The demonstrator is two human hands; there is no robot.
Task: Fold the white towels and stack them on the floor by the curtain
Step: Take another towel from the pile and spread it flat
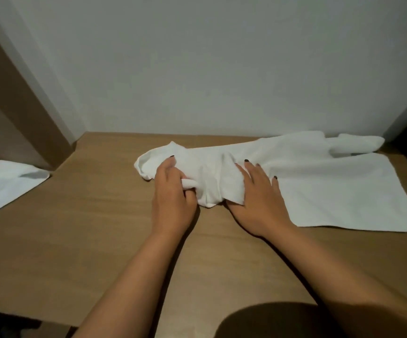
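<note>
On the wooden floor (100, 228), the left hand (172, 191) is gripping the bunched end of one white towel (319, 186) while the right hand (258, 193) is lying spread flat on it, and a second towel (5, 184) is lying well apart at far left.

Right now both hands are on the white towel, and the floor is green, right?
Not quite. The head view shows the floor is brown, like wood, not green. The rest is right: the left hand grips a bunched part of the white towel, and the right hand rests flat on it.
</note>
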